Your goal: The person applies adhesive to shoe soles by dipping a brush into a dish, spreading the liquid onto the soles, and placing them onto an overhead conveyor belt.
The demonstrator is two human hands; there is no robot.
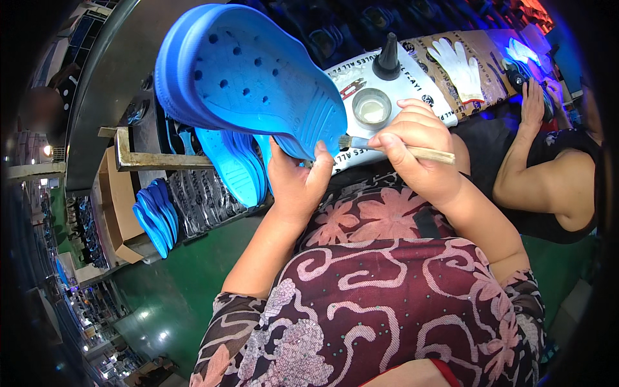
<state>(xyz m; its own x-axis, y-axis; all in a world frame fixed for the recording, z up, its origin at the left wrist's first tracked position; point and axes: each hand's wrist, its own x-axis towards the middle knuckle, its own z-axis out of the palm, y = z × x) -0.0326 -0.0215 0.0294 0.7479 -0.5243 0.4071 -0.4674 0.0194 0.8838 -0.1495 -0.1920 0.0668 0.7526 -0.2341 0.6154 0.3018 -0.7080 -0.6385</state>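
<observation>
My left hand [298,175] is closed on the narrow end of a blue clog [251,77] with several round holes, raised up in front of me. Its thumb lies on the clog's near edge. In my right hand [422,145] is a flat paintbrush [367,143] with a pale wooden handle, its bristles at or very close to that same end of the clog. Just beyond the brush a small round cup [371,108] with whitish contents stands on a white printed sheet [351,74]. A dark cone-shaped bottle [388,61] is upright behind the cup.
More blue clogs [232,168] rest below the held one, and another stack [157,216] sits by a cardboard box [122,213]. A white glove [459,68] lies on brown wrapping at the right. Beside me a co-worker's arm [545,184] reaches over the bench. A metal bar [171,161] juts out leftward.
</observation>
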